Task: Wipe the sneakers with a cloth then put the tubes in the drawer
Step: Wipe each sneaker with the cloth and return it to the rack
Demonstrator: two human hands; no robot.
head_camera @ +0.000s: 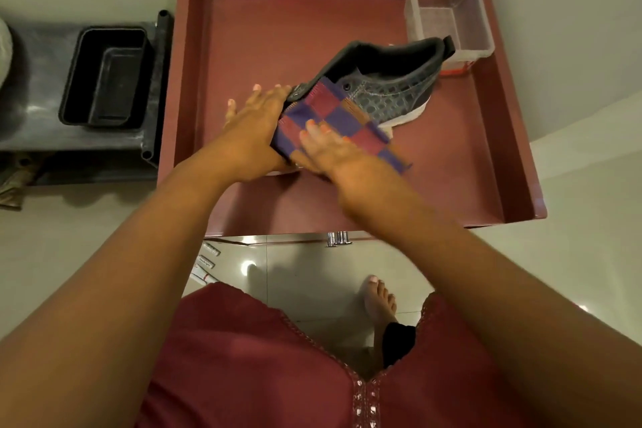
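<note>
Head view shows a grey sneaker (385, 83) held tilted over the middle of an open red drawer (514, 156), toe toward the person. The left hand (250, 125) grips its toe end, fingers curled around it. The right hand (333, 146) presses a checked cloth (333, 115) flat against the sneaker's side, fingers fairly straight. In the drawer's far right corner stands a clear plastic box (448, 10). Left of the drawer, a black tub (104, 76) sits on a dark stand (31, 108). Below the drawer's near edge, tubes (206, 266) lie on the glossy tiled floor (312, 274), beside a bare foot (380, 302).
</note>
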